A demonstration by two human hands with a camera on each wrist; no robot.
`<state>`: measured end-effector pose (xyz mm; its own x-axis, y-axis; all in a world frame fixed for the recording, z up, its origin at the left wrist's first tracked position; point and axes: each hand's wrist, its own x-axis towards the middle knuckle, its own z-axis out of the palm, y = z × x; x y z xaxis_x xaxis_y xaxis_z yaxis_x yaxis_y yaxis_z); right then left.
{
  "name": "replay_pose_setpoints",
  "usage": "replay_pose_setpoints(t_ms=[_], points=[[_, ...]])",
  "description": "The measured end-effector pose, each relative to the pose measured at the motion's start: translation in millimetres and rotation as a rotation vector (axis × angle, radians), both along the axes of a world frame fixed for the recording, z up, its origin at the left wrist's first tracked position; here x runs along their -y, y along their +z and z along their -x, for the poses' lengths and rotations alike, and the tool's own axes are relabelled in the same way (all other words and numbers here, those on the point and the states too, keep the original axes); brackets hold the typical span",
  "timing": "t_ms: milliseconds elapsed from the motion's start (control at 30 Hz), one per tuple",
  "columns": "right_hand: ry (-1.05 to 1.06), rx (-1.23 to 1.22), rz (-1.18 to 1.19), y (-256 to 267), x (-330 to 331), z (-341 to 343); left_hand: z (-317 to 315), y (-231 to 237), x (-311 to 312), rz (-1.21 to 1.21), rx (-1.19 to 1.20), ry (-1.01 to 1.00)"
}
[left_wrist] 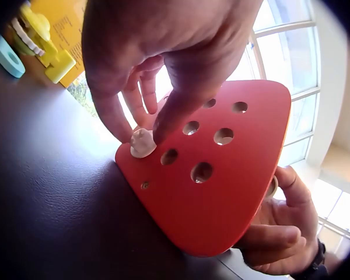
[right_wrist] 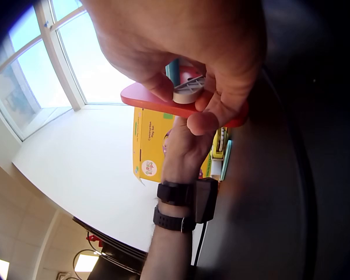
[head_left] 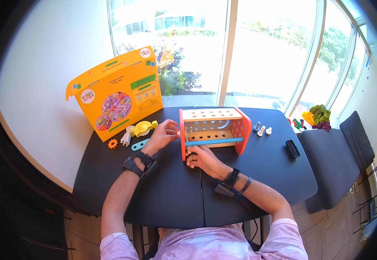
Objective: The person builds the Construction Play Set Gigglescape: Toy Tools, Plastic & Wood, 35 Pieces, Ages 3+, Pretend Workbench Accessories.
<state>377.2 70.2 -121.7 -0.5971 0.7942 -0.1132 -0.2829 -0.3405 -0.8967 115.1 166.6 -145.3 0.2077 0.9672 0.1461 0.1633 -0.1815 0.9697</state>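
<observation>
Left hand, arching, is pinching a white plastic knob at a perforated red panel toward the far edge of the worktop; right hand, curling, is gripping a ribbed grey disc behind.

At the toy's left end, only the bolt's head shows. On that end's inner side, the right hand partly covers the nut. Left of the toy, the box's fine print is too small to read; in front of it, the bottom edge cuts off the shirt.
</observation>
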Motion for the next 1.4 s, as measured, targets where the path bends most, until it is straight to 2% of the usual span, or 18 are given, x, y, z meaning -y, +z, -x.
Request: replay_pose_setpoints(t_ms=[67,167,267,367,467,567,667,867,967,1067,1167,1267,1400], points=[[-0.004,-0.003,0.0,0.5,1.0,-0.4,-3.7,8.8,7.3,-0.036,-0.024,0.025],[-0.005,0.0,0.0,0.8,1.4,-0.3,-2.0,2.0,-0.3,0.132,0.044,0.01],[0.001,-0.001,-0.008,-0.7,-1.0,-0.6,-5.8,-0.4,0.5,-0.096,0.059,-0.001],[-0.004,0.003,-0.007,-0.2,1.1,-0.6,-3.2,-0.5,-6.3,-0.021,-0.129,0.139],[-0.006,0.017,-0.013,1.0,-0.4,-0.6,-1.8,-5.3,-3.3,-0.086,-0.072,0.027],[-0.008,0.019,-0.03,-1.5,-1.5,-1.8,-8.4,6.6,6.0,-0.125,-0.002,0.061],[-0.011,0.032,-0.052,-0.6,0.7,-3.6,-5.2,9.0,1.1,0.144,-0.163,0.114],[-0.027,0.073,-0.073,3.2,2.4,-2.3,-1.9,-3.2,1.5,-0.098,-0.035,0.013],[-0.022,0.062,-0.068,3.2,4.3,-3.0,-2.6,0.6,-1.6,0.16,-0.042,0.065],[-0.012,0.059,-0.07,1.4,1.1,-1.8,-0.3,-1.0,2.2,0.013,-0.162,0.012],[-0.011,0.044,-0.071,3.5,4.9,-0.2,-0.5,-14.6,-1.4,-0.102,-0.167,0.01],[-0.02,0.037,-0.078,7.6,9.8,0.5,0.9,-14.2,-1.9,-0.137,-0.191,-0.005],[-0.011,0.045,-0.068,5.8,8.6,0.2,0.8,-5.0,0.2,-0.059,-0.106,-0.012]])
